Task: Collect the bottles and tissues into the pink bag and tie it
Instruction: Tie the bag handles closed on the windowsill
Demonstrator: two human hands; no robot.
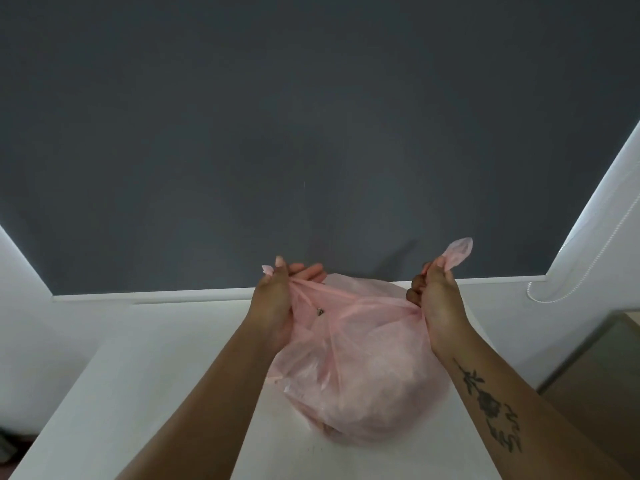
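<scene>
1. Head view shows your thin, translucent pink plastic bag (360, 362) sitting bulging on the white tabletop (156, 358), near its far edge.
2. Your left hand (277, 303) pinches 1 gathered corner of the bag's mouth, fingers partly extended.
3. Your right hand (438, 299) is clenched around the other corner, a pink tail sticking up above the fist.
4. Plastic is stretched taut between the 2 hands; no knot shows.
5. Contents are blurred through the film; no label or writing is readable.
6. A floral tattoo (491, 407) marks your right forearm.
</scene>
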